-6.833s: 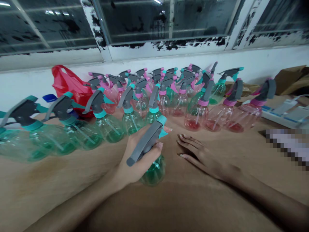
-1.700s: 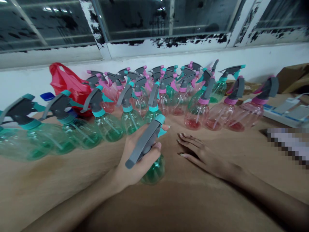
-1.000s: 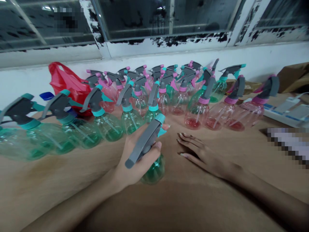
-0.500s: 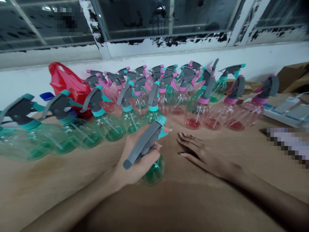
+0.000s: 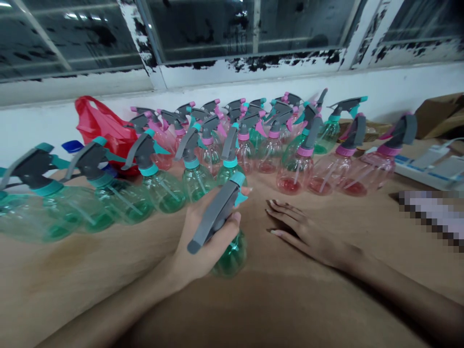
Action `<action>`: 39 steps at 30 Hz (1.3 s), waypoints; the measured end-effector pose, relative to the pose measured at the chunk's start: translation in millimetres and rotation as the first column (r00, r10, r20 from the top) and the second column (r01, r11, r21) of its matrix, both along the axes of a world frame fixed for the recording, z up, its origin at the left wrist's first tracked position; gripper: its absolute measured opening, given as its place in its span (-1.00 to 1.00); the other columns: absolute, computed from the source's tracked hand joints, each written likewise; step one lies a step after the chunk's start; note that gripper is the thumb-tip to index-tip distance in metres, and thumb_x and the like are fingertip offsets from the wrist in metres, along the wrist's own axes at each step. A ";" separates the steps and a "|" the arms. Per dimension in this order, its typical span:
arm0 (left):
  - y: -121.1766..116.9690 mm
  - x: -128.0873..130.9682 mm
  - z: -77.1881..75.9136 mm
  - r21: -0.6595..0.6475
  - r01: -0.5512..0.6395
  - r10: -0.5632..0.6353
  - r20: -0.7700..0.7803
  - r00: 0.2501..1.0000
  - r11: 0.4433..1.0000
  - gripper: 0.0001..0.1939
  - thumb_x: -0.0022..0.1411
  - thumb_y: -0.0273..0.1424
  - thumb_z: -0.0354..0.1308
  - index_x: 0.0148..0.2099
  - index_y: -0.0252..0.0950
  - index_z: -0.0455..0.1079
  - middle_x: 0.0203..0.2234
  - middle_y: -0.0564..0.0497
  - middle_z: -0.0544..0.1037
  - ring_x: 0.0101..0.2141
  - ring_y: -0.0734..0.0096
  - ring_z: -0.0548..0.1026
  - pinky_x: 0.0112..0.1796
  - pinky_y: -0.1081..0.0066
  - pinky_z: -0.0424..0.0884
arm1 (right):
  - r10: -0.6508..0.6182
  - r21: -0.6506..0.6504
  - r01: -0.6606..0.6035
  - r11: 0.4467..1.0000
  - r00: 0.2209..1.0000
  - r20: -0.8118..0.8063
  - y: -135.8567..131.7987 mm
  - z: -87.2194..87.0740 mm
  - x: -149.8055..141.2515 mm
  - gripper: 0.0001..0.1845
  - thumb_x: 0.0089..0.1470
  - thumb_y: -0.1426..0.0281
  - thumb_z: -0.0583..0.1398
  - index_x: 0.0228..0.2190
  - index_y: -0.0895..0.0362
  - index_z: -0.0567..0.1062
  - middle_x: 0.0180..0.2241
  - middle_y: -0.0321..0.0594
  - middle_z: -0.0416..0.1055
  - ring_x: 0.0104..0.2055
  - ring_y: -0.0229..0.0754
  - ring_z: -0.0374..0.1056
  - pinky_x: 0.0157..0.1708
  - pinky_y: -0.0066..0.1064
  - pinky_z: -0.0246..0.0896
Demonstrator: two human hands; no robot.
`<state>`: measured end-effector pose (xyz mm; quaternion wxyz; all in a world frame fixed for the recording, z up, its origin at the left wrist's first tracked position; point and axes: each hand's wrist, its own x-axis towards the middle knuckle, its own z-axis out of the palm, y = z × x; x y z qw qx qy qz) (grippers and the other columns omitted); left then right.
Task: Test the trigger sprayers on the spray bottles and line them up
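Note:
My left hand (image 5: 203, 237) is wrapped round the neck of a green spray bottle (image 5: 229, 251) that stands on the brown table (image 5: 275, 299); its grey trigger head (image 5: 213, 215) sticks out above my fingers. My right hand (image 5: 300, 232) lies flat on the table just right of the bottle, fingers stretched out, holding nothing. Behind both hands stand rows of green spray bottles (image 5: 163, 186) and pink spray bottles (image 5: 295, 174).
A red plastic bag (image 5: 101, 128) lies at the back left against the white wall. White flat boxes (image 5: 427, 169) and brown cardboard (image 5: 435, 116) sit at the right. A window with peeling frames runs above.
The grip of my left hand on the green bottle shifts slightly and the trigger head tips a little. My right hand stays flat in place.

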<state>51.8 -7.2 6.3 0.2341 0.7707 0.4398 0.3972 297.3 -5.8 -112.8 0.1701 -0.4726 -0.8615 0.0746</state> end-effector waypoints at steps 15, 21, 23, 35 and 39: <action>-0.9 -1.9 -2.6 -0.028 0.041 -0.042 -0.035 0.999 0.999 -0.89 0.15 -0.36 0.02 -0.26 -0.11 0.35 -0.53 0.09 0.46 -0.55 0.37 0.42 -0.46 0.35 0.39 | 0.018 0.006 -0.018 1.000 0.998 -0.067 0.7 -0.2 0.3 -0.44 0.18 0.17 0.00 0.18 0.02 0.09 0.22 -0.18 0.05 0.26 -0.05 -0.08 0.18 -0.01 -0.04; 0.1 -0.8 -0.7 -0.010 0.051 -0.052 -0.022 0.998 0.999 -0.87 0.14 -0.37 0.02 -0.26 -0.11 0.37 -0.56 0.11 0.44 -0.56 0.37 0.41 -0.49 0.37 0.36 | 0.016 0.000 -0.016 1.000 0.998 -0.059 -0.7 2.5 -0.4 -0.44 0.19 0.17 -0.01 0.18 0.04 0.09 0.23 -0.15 0.03 0.27 -0.06 -0.10 0.18 -0.01 -0.06; 0.1 -1.2 -1.3 -0.006 0.040 -0.040 -0.020 0.999 0.999 -0.90 0.16 -0.36 0.02 -0.36 -0.13 0.35 -0.55 0.10 0.45 -0.56 0.38 0.41 -0.47 0.36 0.36 | 0.013 -0.002 -0.013 1.000 0.998 -0.060 -1.3 3.1 -0.6 -0.44 0.19 0.16 -0.01 0.18 0.04 0.10 0.23 -0.15 0.03 0.27 -0.07 -0.09 0.18 -0.02 -0.06; -1.3 9.2 -5.9 -0.029 0.000 0.000 -0.005 1.000 1.000 -0.74 0.18 -0.41 0.02 -0.08 -0.08 0.34 -0.54 0.12 0.43 -0.55 0.39 0.41 -0.51 0.39 0.37 | 0.016 -0.081 -0.028 0.996 0.990 -0.140 -10.9 20.3 -4.6 -0.34 0.11 0.07 0.05 0.18 0.01 0.07 0.21 -0.18 0.09 0.22 -0.05 0.02 0.15 -0.07 0.04; 9.2 34.5 -19.4 -0.024 -0.027 0.029 0.121 0.992 0.999 -0.78 0.20 -0.37 0.05 -0.08 -0.15 0.32 -0.36 0.04 0.50 -0.36 0.32 0.49 -0.28 0.29 0.42 | -0.041 -0.127 0.012 0.992 0.973 -0.227 -31.1 50.2 -14.4 -0.33 0.04 0.03 0.11 0.14 -0.03 0.13 0.14 -0.16 0.20 0.13 0.01 0.19 0.06 -0.05 0.16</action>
